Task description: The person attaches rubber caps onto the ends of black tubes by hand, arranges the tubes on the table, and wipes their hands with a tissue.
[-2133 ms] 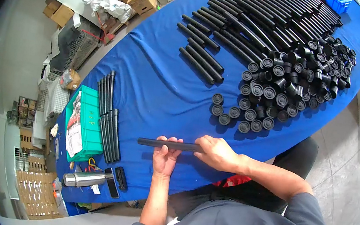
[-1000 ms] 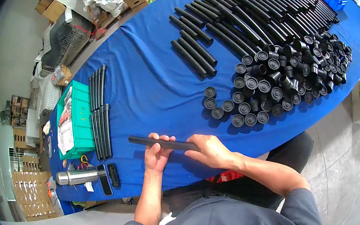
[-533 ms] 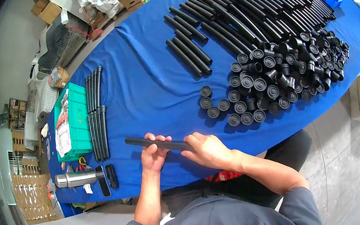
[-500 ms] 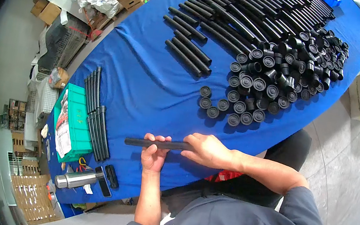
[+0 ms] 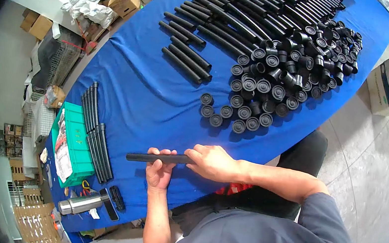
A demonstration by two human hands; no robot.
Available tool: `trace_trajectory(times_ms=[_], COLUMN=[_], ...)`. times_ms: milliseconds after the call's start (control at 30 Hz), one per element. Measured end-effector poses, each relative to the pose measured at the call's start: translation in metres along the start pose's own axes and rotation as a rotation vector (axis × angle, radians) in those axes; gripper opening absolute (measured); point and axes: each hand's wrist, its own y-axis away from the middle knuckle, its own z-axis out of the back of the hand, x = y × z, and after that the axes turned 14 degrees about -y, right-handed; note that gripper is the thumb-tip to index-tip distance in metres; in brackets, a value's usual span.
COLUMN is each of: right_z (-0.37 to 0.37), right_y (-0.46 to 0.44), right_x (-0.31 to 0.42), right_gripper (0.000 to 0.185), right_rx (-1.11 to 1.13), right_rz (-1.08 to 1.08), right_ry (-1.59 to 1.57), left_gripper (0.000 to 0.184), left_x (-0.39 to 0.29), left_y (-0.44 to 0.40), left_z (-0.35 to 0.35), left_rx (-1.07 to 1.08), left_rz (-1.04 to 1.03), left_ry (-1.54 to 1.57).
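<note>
While hands point(image 5: 213, 163) hold black tube point(image 5: 167, 158) | green crate point(image 5: 82, 156) — white bundle point(image 5: 63, 162) inside

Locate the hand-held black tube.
Head view, lower centre: the black tube spans both hands, the left hand gripping its middle, the right hand covering its right end.

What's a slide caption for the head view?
Left hand and right hand hold one straight black tube over a blue cloth-covered table, round black caps heaped beyond.
</note>
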Motion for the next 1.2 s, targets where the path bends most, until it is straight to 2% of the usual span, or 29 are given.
trace_trajectory(times_ms=[100,300,400,500,600,633,667,833,933,1033,1133,1200], right_z=[-0.001,0.003,0.002,-0.004,-0.004,0.013,0.018,-0.004,-0.002,-0.003,-0.004,0.017], right_y=[0.001,-0.002,0.0,0.0,-0.003,-0.01,-0.011,0.0,0.003,0.002,-0.003,-0.011], right_x=[-0.004,0.0,-0.006,-0.012,-0.009,0.008,0.01,-0.007,-0.006,-0.009,-0.008,0.015], right_gripper=[0.034,0.026,0.031,0.033,0.036,0.04,0.041,0.041,0.04,0.033,0.032,0.031], right_rx=[-0.011,0.023,0.004,-0.053,-0.092,0.052,0.117,-0.088,-0.01,-0.084,-0.105,0.021], right_rz=[0.046,0.017,0.137,0.237,-0.002,-0.432,-0.663,0.124,0.076,0.176,0.138,-0.415], right_ry=[0.017,0.051,0.156,0.224,-0.281,-0.595,-0.881,0.045,0.089,0.123,-0.017,-0.523], left_gripper=[0.036,0.036,0.036,0.035,0.034,0.034,0.035,0.035,0.035,0.035,0.033,0.032], left_x=[0.0,-0.001,-0.001,-0.001,0.0,0.0,-0.001,-0.001,-0.001,-0.001,0.0,-0.002], left_y=[0.0,-0.001,-0.002,-0.004,-0.002,-0.002,-0.001,-0.003,-0.003,-0.004,-0.001,-0.001], left_z=[-0.001,-0.001,-0.008,-0.002,0.002,0.002,0.002,0.003,0.001,-0.001,0.0,-0.001], left_rx=[0.007,-0.009,-0.074,0.004,0.038,0.038,0.04,0.042,0.038,0.024,0.011,0.014], left_rz=[-0.008,0.012,0.024,0.02,0.015,0.02,0.027,0.041,0.048,0.05,0.038,0.028], left_ry=[-0.004,-0.003,0.005,0.021,0.067,0.075,0.082,0.076,0.068,0.058,0.053,0.059])
